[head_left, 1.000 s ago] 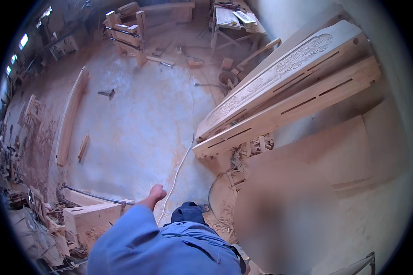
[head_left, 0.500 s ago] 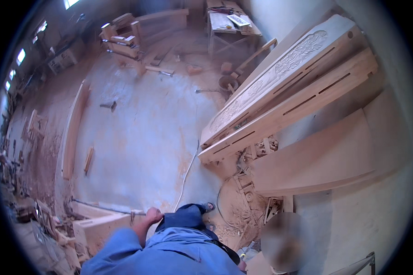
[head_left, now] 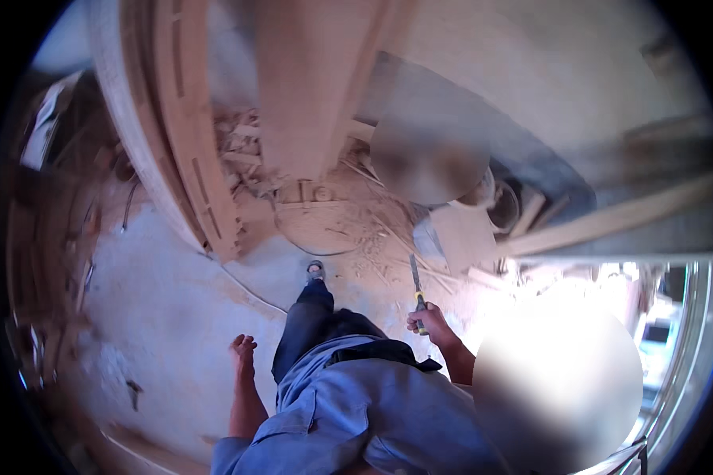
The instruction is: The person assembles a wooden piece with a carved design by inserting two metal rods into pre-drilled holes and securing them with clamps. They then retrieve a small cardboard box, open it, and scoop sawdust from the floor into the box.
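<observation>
My right hand (head_left: pixel 429 320) is closed around the yellow-and-green handle of a chisel (head_left: pixel 417 285), whose metal blade points up and away from me over the dusty floor. At my left side my left hand (head_left: pixel 243 353) hangs empty with the fingers loosely curled. Between the hands are my dark trouser leg and a sandalled foot (head_left: pixel 315 271) stepping forward. A blue shirt fills the lower middle of the view.
Long carved wooden panels (head_left: pixel 184 134) lean across the upper left, with a pile of offcuts and shavings (head_left: pixel 242 150) behind them. A round wooden disc (head_left: pixel 318 228) lies on the floor ahead. A white cable (head_left: pixel 245 286) runs over the floor. Planks (head_left: pixel 610 226) lie at right.
The view has swung round from the open workshop floor toward the leaning panels and the wall. My right hand with the chisel has come into sight; my left hand has dropped lower.
</observation>
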Motion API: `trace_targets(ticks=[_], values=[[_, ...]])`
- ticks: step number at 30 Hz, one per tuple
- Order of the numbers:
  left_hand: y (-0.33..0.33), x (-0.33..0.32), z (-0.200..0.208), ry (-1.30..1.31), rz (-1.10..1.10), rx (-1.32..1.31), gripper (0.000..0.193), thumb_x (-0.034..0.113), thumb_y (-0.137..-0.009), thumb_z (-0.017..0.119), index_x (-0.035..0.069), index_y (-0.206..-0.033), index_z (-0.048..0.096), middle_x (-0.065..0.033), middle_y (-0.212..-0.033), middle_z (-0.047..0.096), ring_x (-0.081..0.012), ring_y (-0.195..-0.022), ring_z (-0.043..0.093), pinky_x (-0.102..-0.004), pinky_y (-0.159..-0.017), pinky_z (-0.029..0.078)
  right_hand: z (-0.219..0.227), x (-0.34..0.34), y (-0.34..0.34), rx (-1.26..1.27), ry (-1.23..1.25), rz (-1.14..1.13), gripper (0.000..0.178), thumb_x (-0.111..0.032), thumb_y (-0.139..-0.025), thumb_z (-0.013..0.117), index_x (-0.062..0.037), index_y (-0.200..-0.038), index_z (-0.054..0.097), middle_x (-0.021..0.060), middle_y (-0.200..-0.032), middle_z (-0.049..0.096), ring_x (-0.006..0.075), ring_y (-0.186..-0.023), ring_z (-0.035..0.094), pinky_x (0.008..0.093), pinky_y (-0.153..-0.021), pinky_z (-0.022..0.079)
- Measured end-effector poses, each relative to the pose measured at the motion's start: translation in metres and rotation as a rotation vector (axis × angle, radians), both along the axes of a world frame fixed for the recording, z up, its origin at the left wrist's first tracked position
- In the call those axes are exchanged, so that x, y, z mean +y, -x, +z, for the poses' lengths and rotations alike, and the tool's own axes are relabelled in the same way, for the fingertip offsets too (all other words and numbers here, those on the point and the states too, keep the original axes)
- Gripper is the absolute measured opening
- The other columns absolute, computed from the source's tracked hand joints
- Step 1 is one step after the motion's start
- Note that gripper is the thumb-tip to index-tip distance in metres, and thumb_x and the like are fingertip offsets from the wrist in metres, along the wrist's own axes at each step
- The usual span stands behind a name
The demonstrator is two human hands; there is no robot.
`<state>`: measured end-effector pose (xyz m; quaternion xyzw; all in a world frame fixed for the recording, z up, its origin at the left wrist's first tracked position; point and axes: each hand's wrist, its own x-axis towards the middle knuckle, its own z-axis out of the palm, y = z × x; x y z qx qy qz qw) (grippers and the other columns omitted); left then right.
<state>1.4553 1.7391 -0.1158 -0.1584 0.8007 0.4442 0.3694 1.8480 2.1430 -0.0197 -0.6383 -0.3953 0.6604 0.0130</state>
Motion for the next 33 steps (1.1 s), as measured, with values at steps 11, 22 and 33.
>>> trace_targets(ticks=[11, 22, 33], values=[[0.042, 0.082, -0.065, 0.365, -2.014, 0.51, 0.013, 0.021, -0.085, 0.066, 0.009, -0.085, 0.071, -0.0094, -0.088, 0.069, -0.0226, -0.076, 0.069, -0.0361, -0.061, 0.053, -0.004, -0.262, -0.186, -0.024, 0.021, -0.904, 0.011, -0.007, -0.084, 0.066, 0.0028, -0.084, 0.061, 0.0141, -0.069, 0.063, 0.0254, -0.053, 0.062, 0.0375, -0.053, 0.055], [-0.107, 0.361, -0.021, -0.068, -1.332, 0.29, 0.036, 0.026, -0.083, 0.069, -0.003, -0.105, 0.072, -0.024, -0.104, 0.072, -0.0338, -0.1, 0.071, -0.041, -0.084, 0.055, 0.034, -0.308, -0.164, -0.022, 0.258, -1.378, 0.015, -0.006, -0.084, 0.063, 0.0024, -0.095, 0.057, 0.016, -0.077, 0.065, 0.0271, -0.062, 0.065, 0.0389, -0.058, 0.053], [-0.134, 0.479, -0.123, 0.081, -1.344, -0.089, 0.018, 0.018, -0.08, 0.068, 0.0, -0.084, 0.069, -0.0087, -0.069, 0.064, -0.0187, -0.066, 0.065, -0.0348, -0.059, 0.053, 0.11, -0.143, -0.144, 0.001, 0.19, -1.447, 0.014, -0.006, -0.087, 0.061, -0.0019, -0.099, 0.055, 0.0139, -0.082, 0.067, 0.025, -0.069, 0.066, 0.0375, -0.068, 0.054]])
